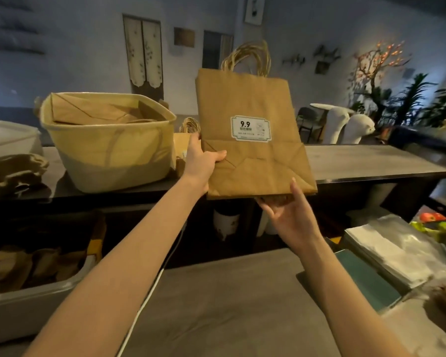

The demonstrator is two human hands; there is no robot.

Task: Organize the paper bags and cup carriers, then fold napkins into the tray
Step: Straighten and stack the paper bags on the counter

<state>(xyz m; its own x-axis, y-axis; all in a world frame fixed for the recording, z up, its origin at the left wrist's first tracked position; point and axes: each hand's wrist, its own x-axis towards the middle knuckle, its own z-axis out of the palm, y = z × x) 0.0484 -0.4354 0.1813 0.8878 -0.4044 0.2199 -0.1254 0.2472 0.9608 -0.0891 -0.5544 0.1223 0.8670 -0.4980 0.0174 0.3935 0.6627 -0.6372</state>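
Flat paper bag (pixel 252 140) held upright in both hands, just right of the basket (pixel 108 143).

Its white sticker (pixel 250 129) reads "9.9"; the smaller print is illegible. The left hand (pixel 204 161) pinches the bag's left edge; the right hand (pixel 289 215) grips its bottom edge, above the tabletop (pixel 371 158).

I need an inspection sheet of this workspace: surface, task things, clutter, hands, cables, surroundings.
Surface: grey counter, raised shelf behind it.
Task things: flat paper bag held upright; basket on the shelf holds more bags; cup carriers at left.
Clutter: plastic sheets at right; bin at left.
Hands: left hand grips the bag's left edge; right hand holds its bottom.
Cables: white cable over the counter.
Surroundings: plants, chairs, dim room.
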